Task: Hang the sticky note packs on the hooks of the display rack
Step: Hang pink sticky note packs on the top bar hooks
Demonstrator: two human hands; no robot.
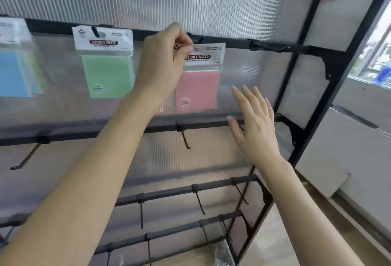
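Left hand [163, 58] pinches the header of the pink sticky note pack [198, 87], right under the top-bar hook [200, 39]. Hand covers the header's left corner, can't tell if it's threaded. Right hand [254, 123] spread, low-right of pack, not touching. Green pack [108, 71] and blue pack [14, 73] hang to the left. Lower hook [185, 138] juts out underneath.

One pink pack [198, 92], one green pack [108, 75], one blue pack [12, 73], two hands [163, 62] [256, 126]

Left grip [167, 54] raised on a bare forearm, fingertips pinching the pink plastic-wrapped sticky note pack [198, 87]; right grip [254, 121] lower, fingers straight, spread.
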